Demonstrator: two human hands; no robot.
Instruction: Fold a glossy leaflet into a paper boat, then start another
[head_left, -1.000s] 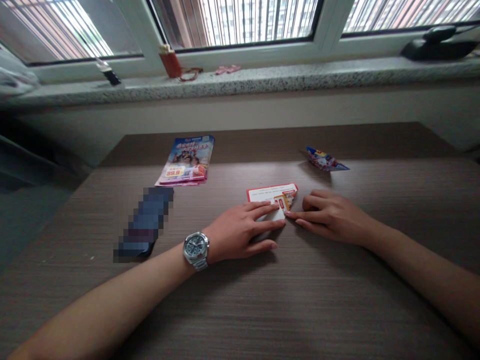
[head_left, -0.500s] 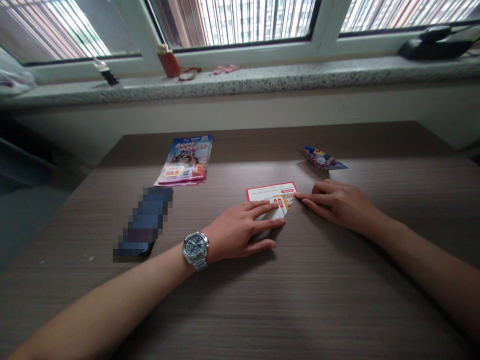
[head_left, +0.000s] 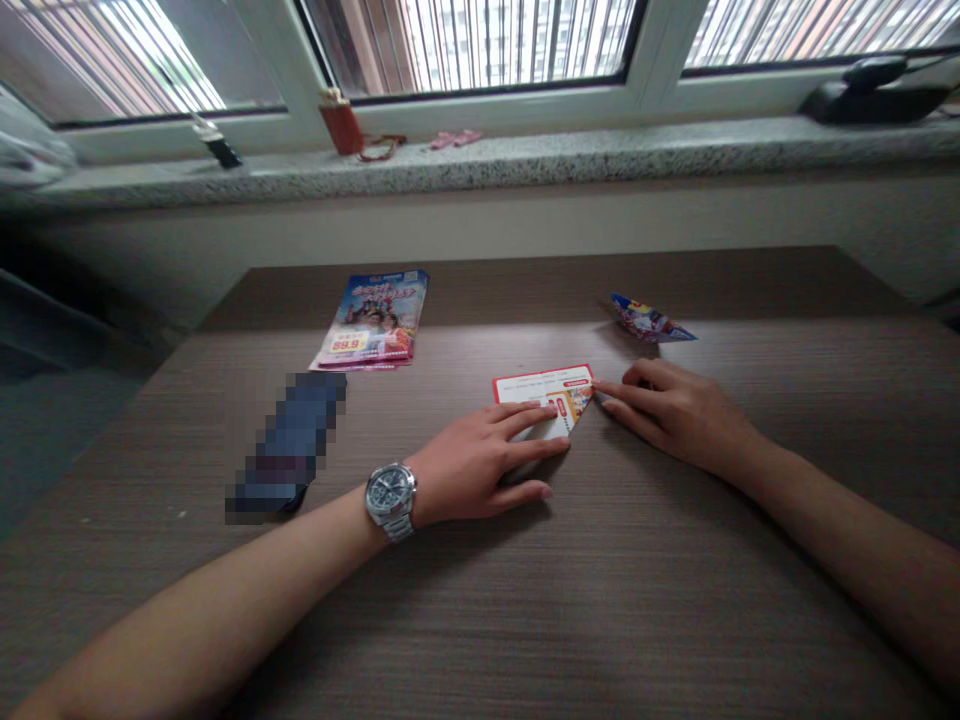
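Observation:
A partly folded flyer [head_left: 536, 382], white with a red border, lies at the middle of the table; one edge runs diagonally. My left hand [head_left: 480, 455] rests on it palm down, fingers spread, covering its lower left part. At the flyer's right corner, my right hand [head_left: 675, 405] touches with an extended index finger; its other fingers are partly curled and hold nothing. Beyond the right hand lies a small folded colourful paper [head_left: 651, 320]. A stack of blue and pink flyers [head_left: 375, 320] is at the back left.
A pixelated dark phone-like object [head_left: 296, 440] lies on the wooden table [head_left: 525, 620], left of my left hand. On the stone windowsill [head_left: 570, 155] are a red item [head_left: 342, 128], a small dark-and-white bottle [head_left: 217, 145], pink pieces [head_left: 455, 140] and a black device [head_left: 874, 95].
My right index fingertip has shifted very slightly at the flyer's right corner. My left hand has stayed in place on the flyer. The view has shifted slightly.

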